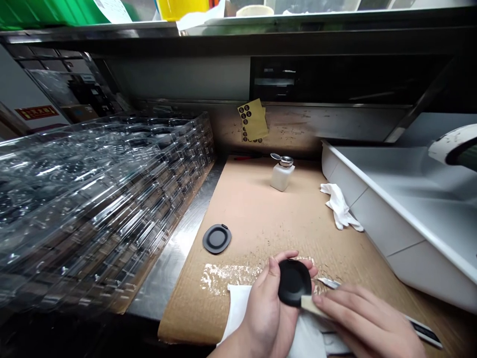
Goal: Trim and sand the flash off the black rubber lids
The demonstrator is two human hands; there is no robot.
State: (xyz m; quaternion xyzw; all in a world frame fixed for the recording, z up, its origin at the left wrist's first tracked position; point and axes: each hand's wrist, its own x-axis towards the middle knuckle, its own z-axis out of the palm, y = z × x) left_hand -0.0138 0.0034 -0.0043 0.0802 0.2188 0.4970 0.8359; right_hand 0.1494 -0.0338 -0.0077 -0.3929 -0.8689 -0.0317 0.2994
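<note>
My left hand (266, 308) holds a smooth black rounded part (294, 282), its thumb at the left edge and its fingers behind. My right hand (367, 318) grips a pale beige flat strip (312, 305). One end of this strip touches the lower right edge of the black part. Below both hands is a white cloth (238, 303). A utility knife (425, 332) lies under my right hand, its blade (328, 282) showing beyond the fingers. To the left, a similar dark grey rounded part (217, 238) rests on the cardboard (253, 199).
A white bottle with a metal flip lid (282, 175) stands farther back. Stacked clear plastic trays (149, 199) fill the left side. At right are a crumpled white glove or cloth (339, 206) and a large white bin (372, 214). Yellow sticker sheets (255, 122) hang behind.
</note>
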